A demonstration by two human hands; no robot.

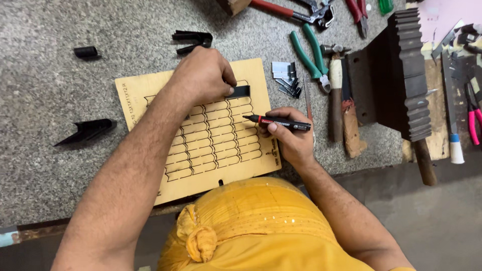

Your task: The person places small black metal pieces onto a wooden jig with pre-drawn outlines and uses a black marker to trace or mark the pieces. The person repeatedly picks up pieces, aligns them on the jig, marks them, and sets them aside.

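A thin wooden board [135, 95] with rows of laser-cut wavy slots lies flat on the speckled stone bench. My left hand [203, 75] rests on its upper part and pinches a small black strip [240, 91] against the board. My right hand [288, 135] holds a black marker [281, 123] with a red band. Its tip points left and sits on the slotted area near the board's right side.
Black bent metal pieces [88, 130] [193, 40] [85, 51] lie around the board. A pile of small steel strips [286, 78], green-handled pliers [311, 55], a hammer [335, 93], red-handled tools [273, 9] and a heavy dark ridged metal block [406, 70] crowd the right side.
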